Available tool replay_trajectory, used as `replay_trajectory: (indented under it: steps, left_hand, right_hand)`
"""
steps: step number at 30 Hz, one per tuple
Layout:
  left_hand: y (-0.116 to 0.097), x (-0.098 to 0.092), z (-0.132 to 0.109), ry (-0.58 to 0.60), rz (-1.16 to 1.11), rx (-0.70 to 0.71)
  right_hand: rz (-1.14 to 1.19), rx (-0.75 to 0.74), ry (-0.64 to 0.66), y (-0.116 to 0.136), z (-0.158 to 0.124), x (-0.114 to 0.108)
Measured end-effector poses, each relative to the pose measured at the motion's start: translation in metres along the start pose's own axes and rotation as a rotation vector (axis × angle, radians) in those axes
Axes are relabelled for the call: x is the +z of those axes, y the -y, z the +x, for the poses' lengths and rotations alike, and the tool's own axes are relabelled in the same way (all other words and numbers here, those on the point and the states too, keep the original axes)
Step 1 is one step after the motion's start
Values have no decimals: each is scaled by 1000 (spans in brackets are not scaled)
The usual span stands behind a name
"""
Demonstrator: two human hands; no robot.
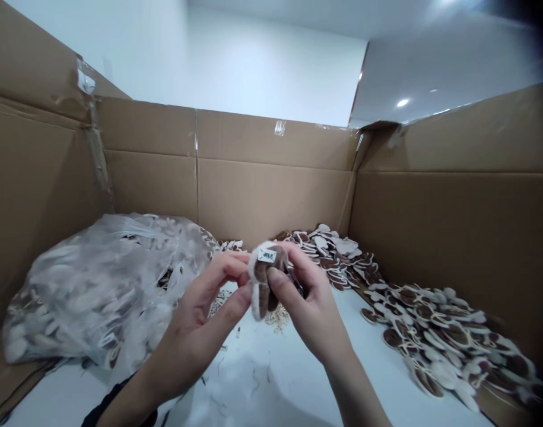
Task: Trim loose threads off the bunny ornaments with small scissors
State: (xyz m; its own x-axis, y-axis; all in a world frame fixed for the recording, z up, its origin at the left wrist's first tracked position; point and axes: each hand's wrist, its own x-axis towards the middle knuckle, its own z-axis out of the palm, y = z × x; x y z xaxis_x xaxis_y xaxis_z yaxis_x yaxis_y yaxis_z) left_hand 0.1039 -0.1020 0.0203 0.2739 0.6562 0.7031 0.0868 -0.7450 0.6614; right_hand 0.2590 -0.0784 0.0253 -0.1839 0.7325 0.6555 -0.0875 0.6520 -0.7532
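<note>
A small brown plush piece with a white fluffy edge (pixel 261 279) is held up in front of me, a white label with dark lettering (pixel 267 255) on its upper part. My right hand (pixel 309 296) grips it, thumb across its face and fingers behind. Something dark and shiny (pixel 298 283) shows between the right thumb and fingers; its kind is mostly hidden. At the fluffy left edge, my left hand (pixel 213 308) has its thumb and fingertips closed against the piece.
Left stands a large clear plastic bag (pixel 97 284) full of similar pieces. Loose brown-and-white pieces (pixel 435 338) are heaped along the right. Thread scraps (pixel 278 319) lie on the white table (pixel 262 379). Tall cardboard walls (pixel 271 190) enclose the far side and both flanks.
</note>
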Motion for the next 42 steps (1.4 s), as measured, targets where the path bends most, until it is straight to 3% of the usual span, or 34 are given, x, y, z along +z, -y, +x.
replay_trajectory:
  steps: [3, 6, 11, 17, 20, 22, 25, 28, 35, 42]
  left_hand:
    - [-1, -4, 0, -170, 358, 193]
    - [-3, -9, 1, -178, 476, 232]
    - [-4, -13, 0, -47, 176, 3]
    - [13, 1, 4, -109, -79, -38]
    - [18, 7, 6, -212, -303, -104]
    - [11, 6, 4, -259, -388, -77]
    - [-5, -4, 0, -252, -477, 0]
    - [-13, -13, 1, -275, -534, -25]
    - [-7, -9, 8, -311, -496, -75]
    - [-7, -7, 7, -301, -424, -55]
  right_hand:
    - [150, 96, 137, 2, 3, 1]
    - [109, 77, 94, 3, 2, 2]
    - [-162, -45, -15, 1, -2, 5]
    - [-394, -300, -80, -11, -5, 12]
    - [-446, -280, -102, -28, 2, 14]
    - [-442, -219, -177, -44, 13, 12]
    - [-342, -151, -298, -62, 29, 7]
    - [-252, -140, -339, -61, 36, 2]
    - [-45, -91, -159, -26, 14, 0]
    - [182, 30, -22, -10, 2, 3]
